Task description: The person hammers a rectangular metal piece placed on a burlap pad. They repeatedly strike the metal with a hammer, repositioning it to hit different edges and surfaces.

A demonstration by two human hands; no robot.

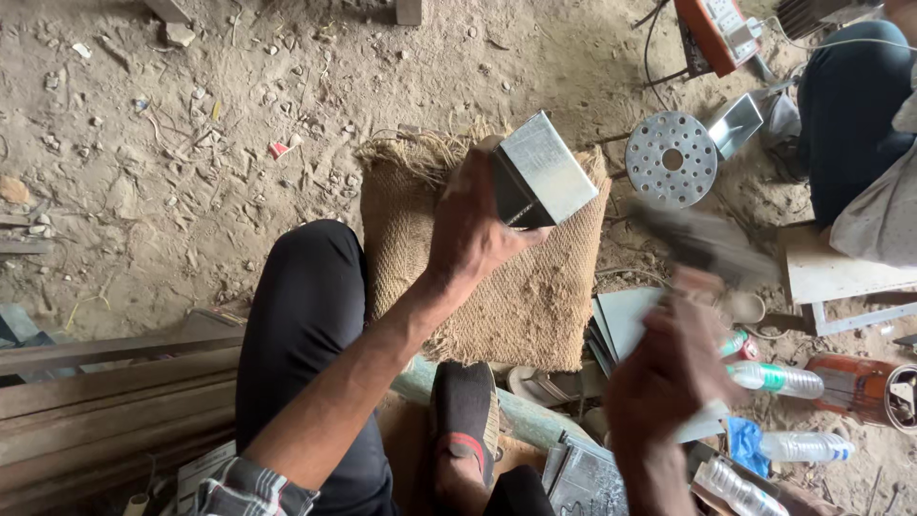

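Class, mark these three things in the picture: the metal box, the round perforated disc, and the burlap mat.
metal box (546, 167), head view, on its shiny top face.
perforated disc (659, 161), head view, on the holed plate left of its centre hole.
burlap mat (535, 306), head view, on bare weave.

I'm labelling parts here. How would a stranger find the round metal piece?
Start at the woven jute mat on the dirt floor. Off its upper right corner lies the perforated metal disc, beside a folded sheet-metal tray. It is the only round, hole-covered piece.

Left hand (473, 225) grips a metal box (540, 172) over burlap mat (516, 296) — right hand (669, 373) blurred
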